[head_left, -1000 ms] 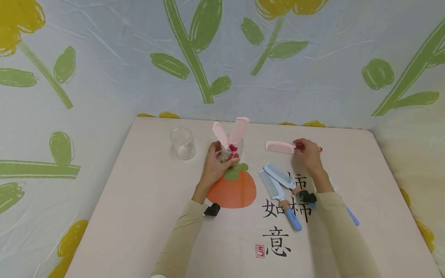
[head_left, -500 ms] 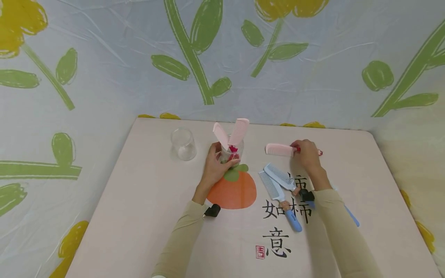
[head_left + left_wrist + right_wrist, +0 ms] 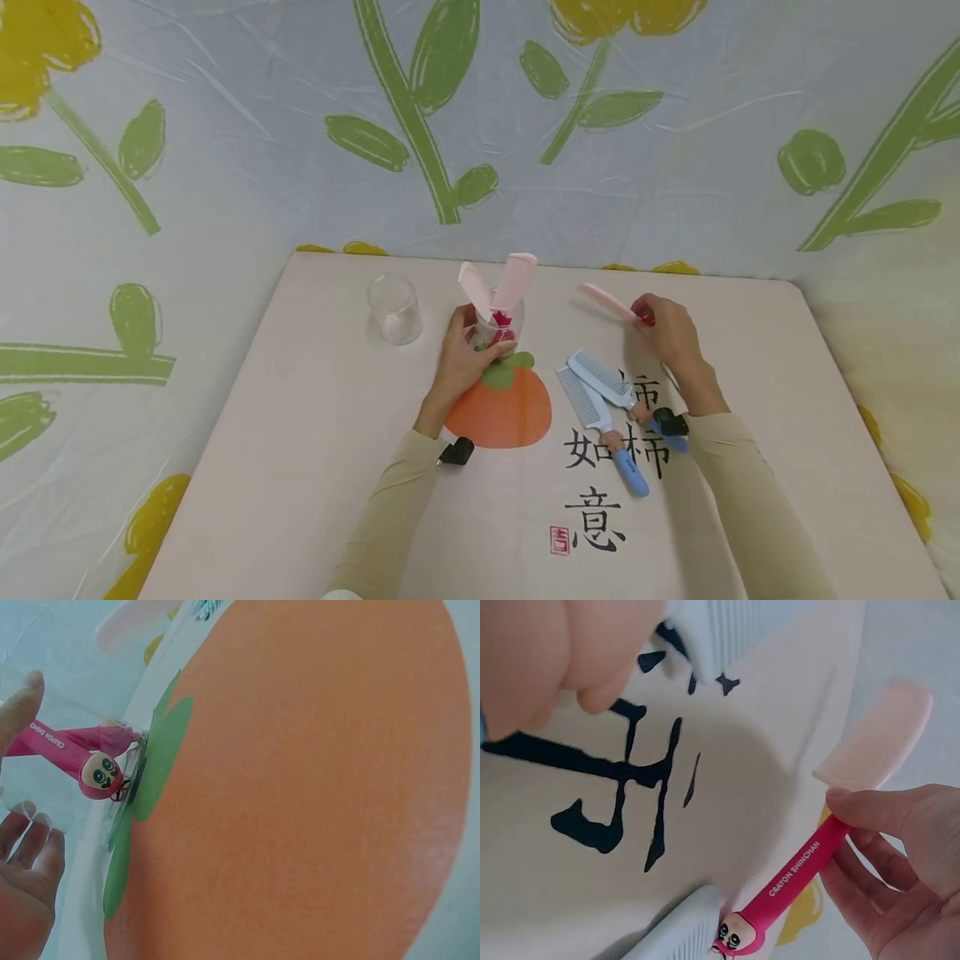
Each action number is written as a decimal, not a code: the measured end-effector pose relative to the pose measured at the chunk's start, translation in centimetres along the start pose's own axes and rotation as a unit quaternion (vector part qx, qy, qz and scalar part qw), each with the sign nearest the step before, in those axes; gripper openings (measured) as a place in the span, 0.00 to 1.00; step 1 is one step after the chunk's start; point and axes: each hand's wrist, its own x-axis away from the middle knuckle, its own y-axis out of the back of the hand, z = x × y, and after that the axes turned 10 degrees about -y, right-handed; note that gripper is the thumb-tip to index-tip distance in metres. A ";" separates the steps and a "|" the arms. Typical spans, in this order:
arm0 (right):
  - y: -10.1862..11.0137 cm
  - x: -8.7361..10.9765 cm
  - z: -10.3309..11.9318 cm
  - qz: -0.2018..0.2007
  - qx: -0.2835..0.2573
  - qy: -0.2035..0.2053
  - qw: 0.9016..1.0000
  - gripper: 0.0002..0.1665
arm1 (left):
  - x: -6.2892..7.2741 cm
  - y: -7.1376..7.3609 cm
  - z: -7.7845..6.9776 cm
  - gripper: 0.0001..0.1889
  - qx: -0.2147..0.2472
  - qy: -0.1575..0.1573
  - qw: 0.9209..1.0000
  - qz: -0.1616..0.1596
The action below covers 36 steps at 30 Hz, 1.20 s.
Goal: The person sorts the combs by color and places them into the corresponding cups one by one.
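In the head view my left hand (image 3: 463, 358) grips a clear jar (image 3: 519, 328) from its left side, thumb in front. Two pink combs (image 3: 514, 283) stand in that jar, heads up and fanned apart; their pink-red handles (image 3: 56, 746) show through its wall in the left wrist view. My right hand (image 3: 670, 333) pinches another pink comb (image 3: 606, 302) near where head meets handle, between thumb and fingers. Lifted above the table, this comb points its head left. The right wrist view shows its red handle (image 3: 787, 881) with a small cartoon face at the end.
A second clear jar (image 3: 395, 310) stands at the back left. Two blue combs (image 3: 587, 400) lie overlapping before my right hand, partly beneath a black wrist camera (image 3: 670, 422). The pale table (image 3: 300, 467) carries a printed orange fruit (image 3: 498, 408) and black characters. A flowered cloth hangs behind.
My right hand has raised the pink comb off the table, tilting its head up and away. My left hand stays on the jar. The right forearm now covers the third blue comb.
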 end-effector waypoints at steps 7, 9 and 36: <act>0.7 0.7 1.0 -0.005 -0.026 0.017 1.000 0.12 | 0.0 0.0 0.0 0.40 0.001 -0.003 1.000 0.002; 0.9 0.8 1.2 -0.004 -0.037 0.018 0.999 0.14 | 0.0 -0.1 0.0 0.40 0.000 -0.003 1.000 0.002; 2.9 2.2 6.1 -0.032 -0.151 0.034 0.988 0.24 | -0.1 0.0 -0.2 0.39 -0.012 0.006 1.000 0.006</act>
